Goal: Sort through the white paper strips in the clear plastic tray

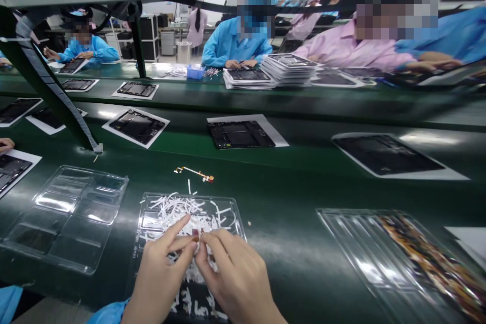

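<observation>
My left hand and my right hand meet over a clear plastic tray filled with several white paper strips. Both hands pinch a small orange-brown part with a white strip between their fingertips. The fingers of both hands are closed in a pinch. A thin orange flex cable lies on the green belt just beyond the tray, apart from my hands.
An empty clear compartment tray sits to the left. Another clear tray with several orange flex parts lies to the right. Black tablet frames on white sheets ride the green conveyor. Other workers sit across the line.
</observation>
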A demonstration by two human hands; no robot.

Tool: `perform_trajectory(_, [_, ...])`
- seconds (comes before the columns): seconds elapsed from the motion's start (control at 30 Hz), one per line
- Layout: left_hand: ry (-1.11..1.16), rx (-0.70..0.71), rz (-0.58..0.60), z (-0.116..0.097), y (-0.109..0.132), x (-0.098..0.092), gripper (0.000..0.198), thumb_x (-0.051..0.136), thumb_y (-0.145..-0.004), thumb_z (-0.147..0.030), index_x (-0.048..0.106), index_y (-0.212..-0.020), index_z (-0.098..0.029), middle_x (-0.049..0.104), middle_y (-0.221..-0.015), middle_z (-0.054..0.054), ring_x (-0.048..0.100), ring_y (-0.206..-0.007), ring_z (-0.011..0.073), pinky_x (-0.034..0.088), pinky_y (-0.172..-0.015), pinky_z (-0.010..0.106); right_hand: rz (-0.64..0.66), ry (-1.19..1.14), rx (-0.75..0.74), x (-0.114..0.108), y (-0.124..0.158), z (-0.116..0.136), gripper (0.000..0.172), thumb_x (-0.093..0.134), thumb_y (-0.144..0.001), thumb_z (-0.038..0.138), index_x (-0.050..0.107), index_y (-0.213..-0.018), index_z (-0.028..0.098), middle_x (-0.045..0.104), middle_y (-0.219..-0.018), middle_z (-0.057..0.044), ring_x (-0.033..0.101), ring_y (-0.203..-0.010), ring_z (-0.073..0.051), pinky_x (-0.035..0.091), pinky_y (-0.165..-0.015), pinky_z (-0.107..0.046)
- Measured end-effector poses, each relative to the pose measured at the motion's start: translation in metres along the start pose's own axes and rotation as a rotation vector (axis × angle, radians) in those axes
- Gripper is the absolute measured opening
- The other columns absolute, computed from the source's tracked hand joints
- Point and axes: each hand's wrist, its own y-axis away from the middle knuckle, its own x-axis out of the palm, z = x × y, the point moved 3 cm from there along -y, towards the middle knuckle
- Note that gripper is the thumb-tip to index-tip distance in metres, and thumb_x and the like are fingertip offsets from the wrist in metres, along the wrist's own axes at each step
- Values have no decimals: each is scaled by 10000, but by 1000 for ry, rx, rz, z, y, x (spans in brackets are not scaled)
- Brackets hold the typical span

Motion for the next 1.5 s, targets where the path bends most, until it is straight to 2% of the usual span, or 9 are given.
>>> perform_trajectory(0.17, [-26,37,1,-3,1,-3,448,653,-925,-272,640,-1369,-217,833,-1012,38,791,-948,227,605,-940,311,36,-151,131,-3,-2,-6,166,486,-927,80,577,-840,188,613,-730,-16,582,-604,-152,425,-565,-271])
perform_trajectory(0.43, [3,-120,-108,-4,-5,-18,371,686,-872,-376,721,-1205,-216,835,-908,53,763,-988,288,621,-813,336,178,-61,159,-23,10,-21,357,467,-1036,179,514,-684,206,527,-636,12,511,-500,-119,339,-475,-266])
perform_trajectory(0.63, [-13,-79,-70,-9,-2,-32,361,704,-868,-380,722,-1190,-219,827,-904,54,749,-968,269,583,-855,336,180,-85,25,-20,3,-13,249,416,-1072,189,664,-1074,175,706,-877,-67,690,-673,-174,524,-607,-293])
perform_trajectory(0.73, [33,-34,-166,-6,-2,-79,327,745,-837,-387,747,-1105,-199,808,-834,48,744,-808,222,578,-786,293,169,-97,-37,-16,6,-19,262,395,-1070,167,657,-1071,178,731,-894,-77,731,-718,-194,559,-646,-308])
perform_trajectory(0.93, [-212,-81,-607,34,-2,-239,619,708,-787,-583,698,-1182,-106,807,-924,115,754,-871,277,557,-657,276,183,-179,17,-5,13,-58,245,436,-1067,337,644,-996,229,727,-807,-47,729,-605,-188,553,-504,-268])
perform_trajectory(1.07, [-339,-128,-651,65,0,-295,506,759,-710,-590,776,-954,-147,820,-917,93,738,-974,349,564,-757,328,259,-61,43,-3,12,-91,288,401,-1061,374,655,-1024,243,718,-869,-54,722,-540,-179,512,-387,-246])
perform_trajectory(1.2, [-411,-160,-635,78,7,-310,334,784,-721,-490,791,-923,-224,809,-873,-47,729,-913,280,540,-755,269,324,74,34,0,-11,-117,295,414,-1036,345,677,-1027,212,678,-929,-67,671,-483,-167,466,-360,-263])
perform_trajectory(1.33, [-662,-189,-692,85,14,-313,321,665,-834,-475,750,-1035,-240,776,-955,-60,697,-758,210,540,-724,272,452,-54,80,33,-59,-121,244,477,-1011,322,699,-991,221,676,-964,-49,693,-609,-171,533,-497,-274])
perform_trajectory(1.5, [-784,125,-765,93,28,-286,342,558,-901,-495,696,-1046,-217,706,-1145,65,680,-971,304,502,-976,430,500,-44,130,101,-106,-117,160,611,-962,291,689,-1064,197,670,-1003,-55,718,-830,-208,572,-732,-317])
